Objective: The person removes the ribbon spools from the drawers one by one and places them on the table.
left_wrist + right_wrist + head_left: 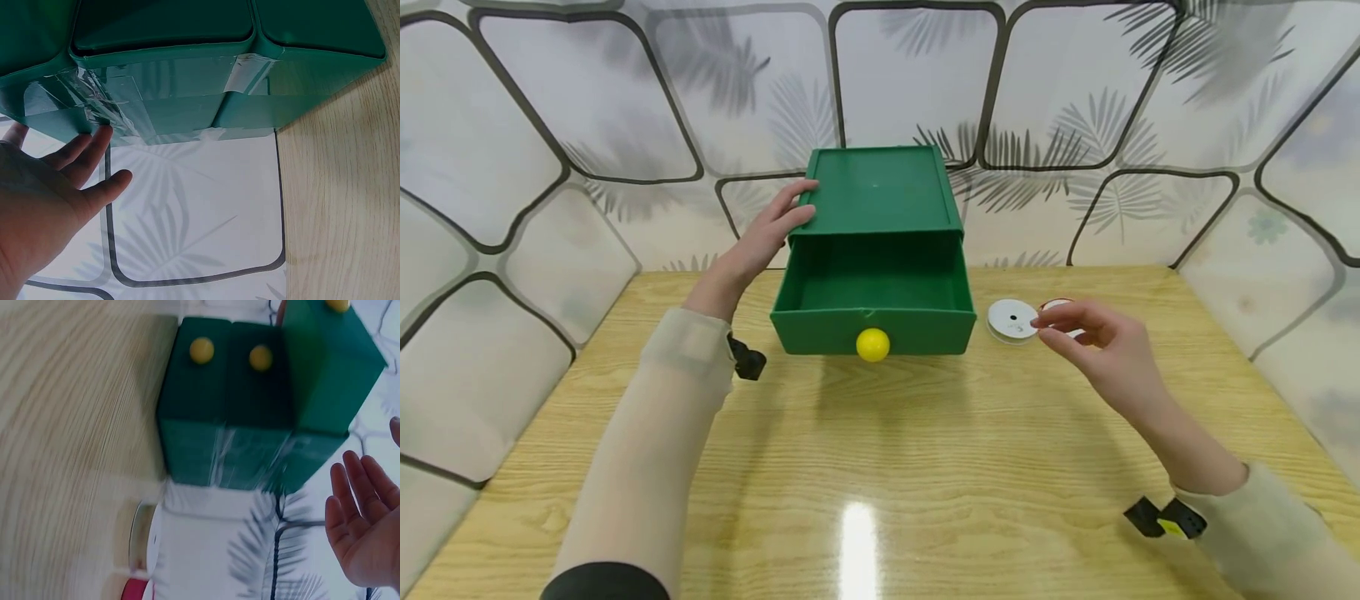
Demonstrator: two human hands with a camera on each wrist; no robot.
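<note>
A green drawer cabinet (880,190) stands at the back of the table, its top drawer (876,332) pulled out and nothing showing inside. That drawer has a round yellow knob (872,344). My left hand (767,233) rests against the cabinet's upper left edge, fingers spread; in the left wrist view its fingertips (103,134) are at the taped side wall. My right hand (1108,350) is in the air to the right of the cabinet, holding nothing, fingers loosely bent. It overlaps a red-rimmed spool (1057,303) beside a white spool (1012,320).
Two lower drawers with yellow knobs (201,350) are closed, seen in the right wrist view. Behind the cabinet hangs a pale curtain (917,83) with leaf prints and dark outlines. The wooden table (880,450) extends in front, with a bright light reflection near its front.
</note>
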